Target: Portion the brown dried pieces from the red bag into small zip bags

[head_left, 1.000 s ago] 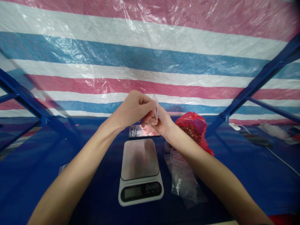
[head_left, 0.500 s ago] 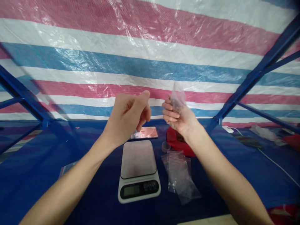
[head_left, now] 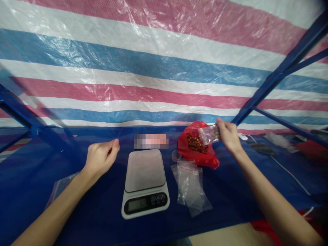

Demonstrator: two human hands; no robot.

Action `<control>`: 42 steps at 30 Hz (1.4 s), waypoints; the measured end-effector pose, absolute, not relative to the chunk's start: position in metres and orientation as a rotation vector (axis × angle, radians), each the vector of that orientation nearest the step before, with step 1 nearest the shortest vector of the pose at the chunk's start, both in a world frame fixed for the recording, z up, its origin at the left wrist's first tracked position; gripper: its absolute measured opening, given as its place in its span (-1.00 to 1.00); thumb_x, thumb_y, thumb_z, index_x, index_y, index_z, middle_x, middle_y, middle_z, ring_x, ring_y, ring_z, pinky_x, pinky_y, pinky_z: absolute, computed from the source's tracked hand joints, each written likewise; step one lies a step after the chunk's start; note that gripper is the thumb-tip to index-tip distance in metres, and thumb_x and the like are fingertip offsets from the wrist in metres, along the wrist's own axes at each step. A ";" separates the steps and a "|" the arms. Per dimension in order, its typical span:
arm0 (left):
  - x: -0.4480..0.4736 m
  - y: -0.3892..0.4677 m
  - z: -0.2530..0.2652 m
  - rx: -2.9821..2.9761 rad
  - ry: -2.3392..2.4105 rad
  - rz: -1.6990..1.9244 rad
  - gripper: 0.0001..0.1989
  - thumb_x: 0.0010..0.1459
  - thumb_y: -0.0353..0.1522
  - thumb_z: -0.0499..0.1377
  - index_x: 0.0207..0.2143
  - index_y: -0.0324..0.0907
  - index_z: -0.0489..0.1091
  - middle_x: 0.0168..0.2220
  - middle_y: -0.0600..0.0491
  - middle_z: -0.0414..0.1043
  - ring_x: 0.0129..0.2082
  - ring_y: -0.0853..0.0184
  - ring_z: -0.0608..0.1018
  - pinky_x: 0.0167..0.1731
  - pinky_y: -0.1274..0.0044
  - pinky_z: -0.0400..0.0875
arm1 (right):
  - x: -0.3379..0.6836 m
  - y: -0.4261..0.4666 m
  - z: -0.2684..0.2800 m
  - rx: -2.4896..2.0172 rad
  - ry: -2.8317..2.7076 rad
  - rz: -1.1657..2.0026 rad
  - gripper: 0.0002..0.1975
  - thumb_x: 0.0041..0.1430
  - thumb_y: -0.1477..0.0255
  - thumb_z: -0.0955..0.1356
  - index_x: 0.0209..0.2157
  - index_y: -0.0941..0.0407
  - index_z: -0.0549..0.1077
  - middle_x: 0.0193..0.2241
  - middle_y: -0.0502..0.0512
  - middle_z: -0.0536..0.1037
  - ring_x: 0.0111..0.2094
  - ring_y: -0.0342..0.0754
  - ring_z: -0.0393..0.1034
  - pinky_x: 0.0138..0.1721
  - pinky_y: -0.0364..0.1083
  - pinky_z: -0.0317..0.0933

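My right hand (head_left: 228,135) pinches a small clear zip bag (head_left: 210,134) by one end. The bag lies tilted sideways, with some dark contents near my fingers and its other end over the red plastic bag (head_left: 186,143). Inside that opened red bag is a heap of reddish-brown dried bits (head_left: 196,142). My left hand (head_left: 102,155) is closed above the table, left of the white kitchen scale (head_left: 146,171); its curled fingers hide whatever may be inside. The scale's plate bears nothing, and its display is lit.
Several flat clear zip bags (head_left: 191,188) lie right of the scale, below a small round clear cup (head_left: 176,156). A blurred-out flat device (head_left: 151,141) lies behind the scale. Another plastic bag (head_left: 60,186) is partly under my left forearm. Blue frame bars (head_left: 271,80) and a striped sheet (head_left: 143,75) stand behind.
My right hand has moved right and slightly down with the zip bag, which went from upright to tilted over the red bag. My left hand has moved left and down, away from above the scale.
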State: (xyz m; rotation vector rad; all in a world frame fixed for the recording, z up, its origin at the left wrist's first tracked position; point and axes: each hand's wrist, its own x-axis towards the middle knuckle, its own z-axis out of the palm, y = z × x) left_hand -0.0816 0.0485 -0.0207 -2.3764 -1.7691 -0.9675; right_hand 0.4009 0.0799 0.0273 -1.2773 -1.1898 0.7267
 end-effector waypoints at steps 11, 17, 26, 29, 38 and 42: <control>-0.086 0.055 -0.025 -2.333 -1.836 -1.076 -0.48 0.37 -0.15 -0.03 -0.56 -0.13 0.48 -0.77 0.19 0.13 -0.74 0.40 0.33 -0.52 0.51 0.17 | 0.379 0.100 0.038 -1.556 -2.094 -0.841 -0.23 0.55 -0.04 -0.01 -0.49 0.10 0.47 -0.62 0.16 0.53 -0.60 -0.03 0.36 -0.47 -0.05 -0.12; -0.093 0.055 -0.024 -2.290 -1.835 -1.079 -0.52 0.36 -0.18 -0.01 -0.54 -0.13 0.50 -0.78 0.20 0.11 -0.75 0.40 0.32 -0.51 0.50 0.17 | 0.376 0.098 0.023 -1.539 -1.894 -0.664 -0.26 0.42 -0.21 0.14 -0.39 0.11 0.57 -0.61 0.13 0.56 -0.61 -0.01 0.39 -0.48 -0.06 -0.03; -0.098 0.056 -0.026 -2.269 -1.777 -1.116 -0.53 0.38 -0.19 0.00 -0.52 -0.12 0.51 -0.78 0.20 0.16 -0.75 0.41 0.35 -0.52 0.51 0.18 | 0.378 0.084 -0.016 -1.291 -1.451 0.293 -0.61 0.05 0.02 0.59 -0.30 0.05 0.66 -0.29 0.11 0.73 -0.28 0.10 0.61 -0.17 0.01 0.45; -0.099 0.056 -0.026 -2.254 -1.765 -1.126 -0.54 0.38 -0.21 0.01 -0.52 -0.12 0.51 -0.77 0.21 0.19 -0.75 0.43 0.35 -0.53 0.52 0.18 | 0.375 0.084 -0.019 -1.296 -1.500 0.397 -0.65 0.09 0.09 0.58 -0.23 0.04 0.66 -0.24 0.11 0.73 -0.24 0.10 0.62 -0.12 0.03 0.47; -0.103 0.056 -0.021 -2.208 -1.633 -1.115 -0.51 0.40 -0.22 0.03 -0.54 -0.17 0.53 -0.78 0.20 0.25 -0.74 0.44 0.43 -0.55 0.53 0.20 | 0.393 0.086 -0.009 -1.347 -1.675 0.241 -0.71 0.10 0.24 0.53 -0.23 0.01 0.43 -0.44 -0.05 0.50 -0.50 -0.07 0.37 -0.50 -0.12 0.27; -0.104 0.057 -0.020 -2.190 -1.651 -1.114 -0.50 0.39 -0.20 0.02 -0.54 -0.15 0.53 -0.78 0.19 0.28 -0.75 0.41 0.43 -0.55 0.51 0.22 | 0.394 0.089 -0.010 -1.265 -1.469 0.263 -0.67 -0.03 0.23 0.60 -0.35 0.00 0.44 -0.42 -0.05 0.53 -0.42 -0.04 0.44 -0.36 -0.07 0.39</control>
